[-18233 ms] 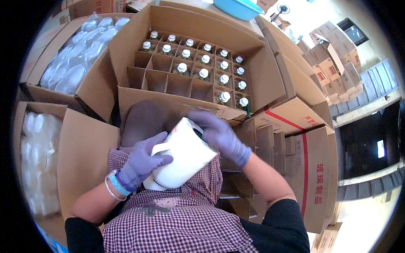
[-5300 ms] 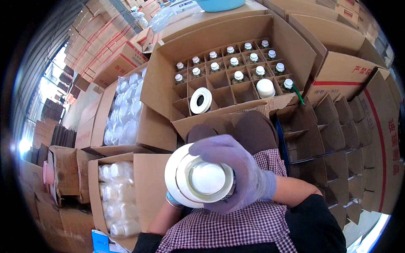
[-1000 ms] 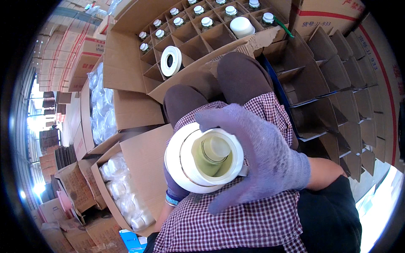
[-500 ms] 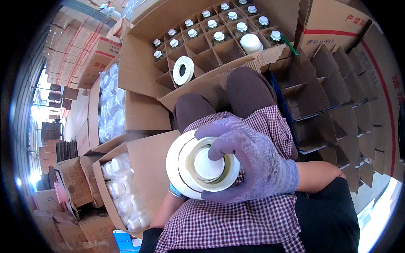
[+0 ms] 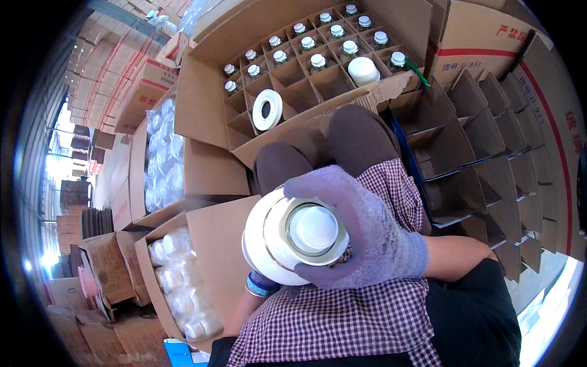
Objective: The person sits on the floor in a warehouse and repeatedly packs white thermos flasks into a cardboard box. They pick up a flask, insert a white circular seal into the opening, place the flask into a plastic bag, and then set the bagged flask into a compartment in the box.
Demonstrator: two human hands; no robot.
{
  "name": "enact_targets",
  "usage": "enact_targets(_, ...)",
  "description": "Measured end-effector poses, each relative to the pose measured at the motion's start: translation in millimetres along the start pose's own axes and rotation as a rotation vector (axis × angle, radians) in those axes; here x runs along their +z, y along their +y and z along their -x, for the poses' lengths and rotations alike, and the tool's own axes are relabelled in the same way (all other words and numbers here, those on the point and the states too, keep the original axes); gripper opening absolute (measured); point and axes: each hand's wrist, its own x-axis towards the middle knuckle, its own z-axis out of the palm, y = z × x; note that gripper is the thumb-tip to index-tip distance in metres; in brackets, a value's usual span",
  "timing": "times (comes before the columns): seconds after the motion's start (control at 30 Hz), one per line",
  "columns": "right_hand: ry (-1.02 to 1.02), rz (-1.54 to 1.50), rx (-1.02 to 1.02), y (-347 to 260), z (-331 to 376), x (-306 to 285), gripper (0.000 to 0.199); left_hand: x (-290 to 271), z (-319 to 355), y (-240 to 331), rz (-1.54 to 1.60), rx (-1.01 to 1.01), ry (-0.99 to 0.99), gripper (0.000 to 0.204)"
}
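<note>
My gloved right hand (image 5: 373, 238) is closed around a round white container (image 5: 260, 238), fingers and thumb on either side of its upper rim. Inside its ringed mouth a white cap (image 5: 313, 229) stands up, with a clear glassy edge around it. Partly behind the container is my gloved left hand (image 5: 263, 284), with a blue band at the wrist; its fingers are hidden. Beyond my knees, a divided carton (image 5: 208, 116) holds several white-capped glass bottles (image 5: 318, 61). A white ring-shaped part (image 5: 267, 110) and a rounded white piece (image 5: 364, 71) sit in its near cells.
Cardboard dividers (image 5: 452, 147) stand at my right. On the left are an open carton (image 5: 223, 244) of plastic-wrapped white parts (image 5: 183, 281) and another with clear-wrapped pieces (image 5: 165, 159). Stacked cartons (image 5: 143, 92) rise behind. A blue item (image 5: 177, 353) lies at lower left.
A finger of my right hand that lay over the white cap has moved off it, toward the rim. The cap shows larger and fully uncovered. More of my left hand shows behind the container.
</note>
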Motion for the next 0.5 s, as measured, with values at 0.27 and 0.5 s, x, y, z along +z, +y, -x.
enact_targets(0.27,-0.019,-0.189,-0.05,15.5,6.5,19.4,0.095,-2.6,-0.2,7.9,-0.036,0.004,-0.004,0.086)
enact_targets(0.5,-0.033,-0.195,-0.259,6.9,-21.0,5.7,0.081,-14.2,-11.1,21.5,-0.214,0.088,0.005,0.087)
